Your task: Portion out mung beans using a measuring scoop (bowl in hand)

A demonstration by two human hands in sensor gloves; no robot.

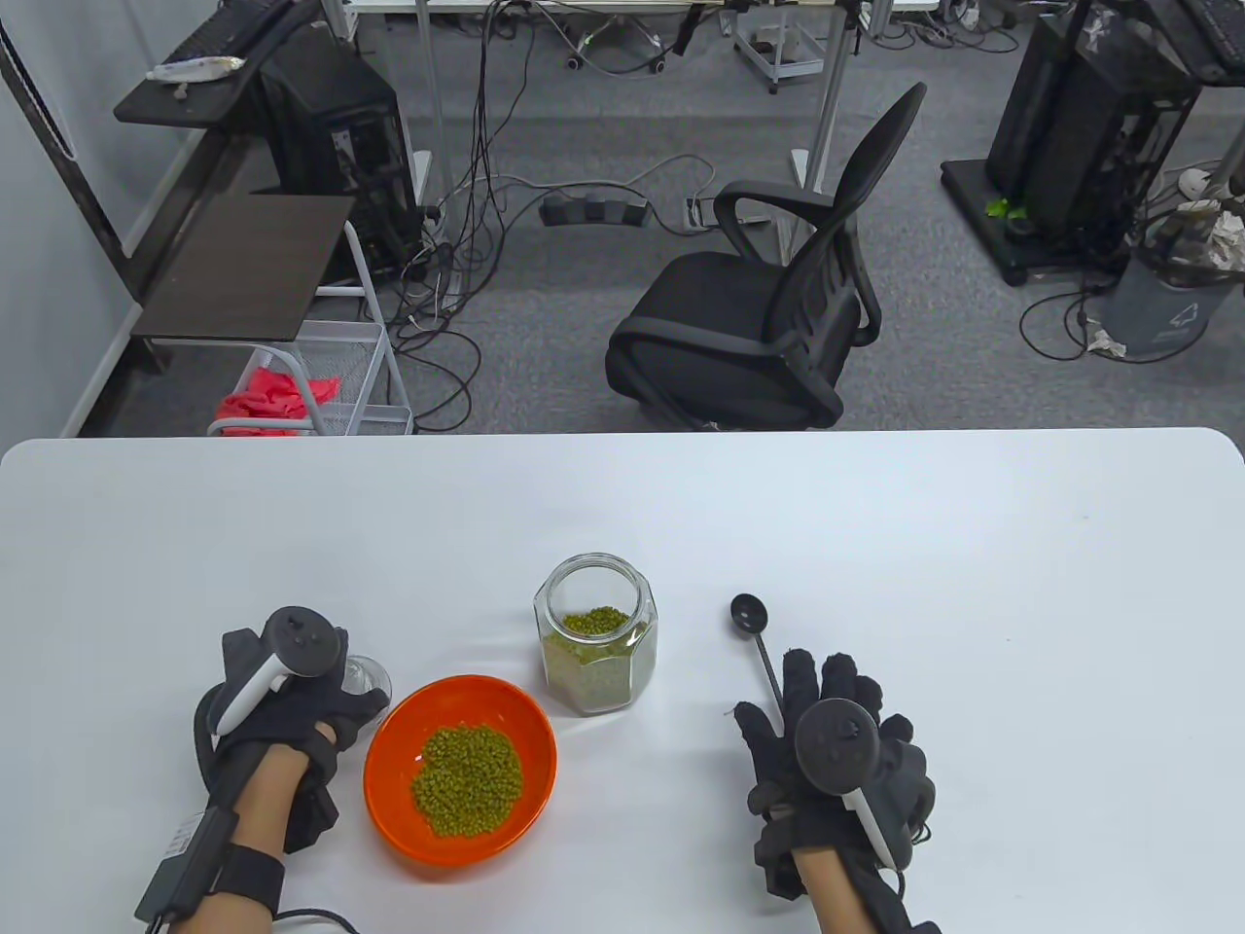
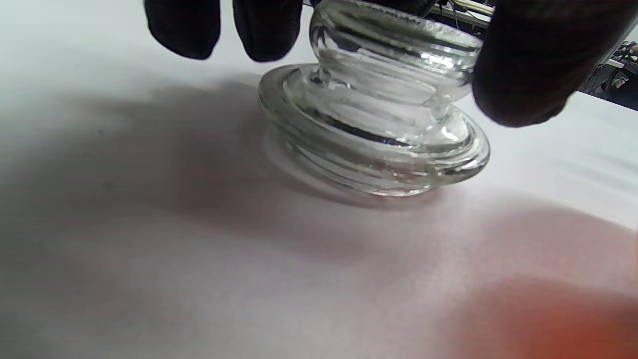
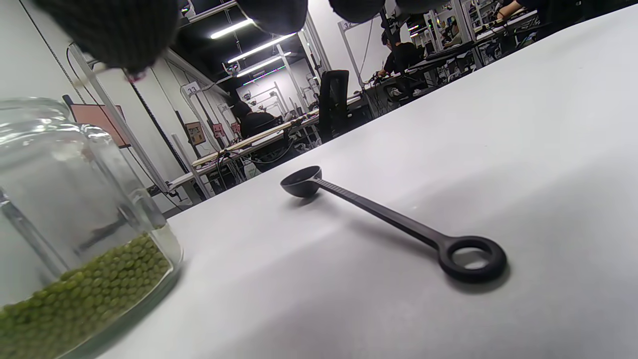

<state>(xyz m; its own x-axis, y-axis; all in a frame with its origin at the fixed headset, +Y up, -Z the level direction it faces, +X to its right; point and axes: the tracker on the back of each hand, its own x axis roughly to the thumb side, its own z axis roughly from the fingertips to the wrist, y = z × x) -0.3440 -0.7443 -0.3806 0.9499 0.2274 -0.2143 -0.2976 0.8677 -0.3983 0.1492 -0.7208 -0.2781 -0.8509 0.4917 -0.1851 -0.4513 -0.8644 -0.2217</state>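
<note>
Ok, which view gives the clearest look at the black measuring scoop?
The right wrist view: the measuring scoop lies on the table in full, bowl to ring handle, with no fingers on it. In the table view the right hand covers its handle end. The left wrist view does not show it.

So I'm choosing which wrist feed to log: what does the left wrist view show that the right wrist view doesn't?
Only the left wrist view shows the glass lid standing on the table, with the left hand's fingers around its knob, plus an orange blur at the lower right. Only the right wrist view shows the black measuring scoop lying free, the jar part-filled with mung beans, and the room behind. Both share the white table and gloved fingertips at the top edge.
</note>
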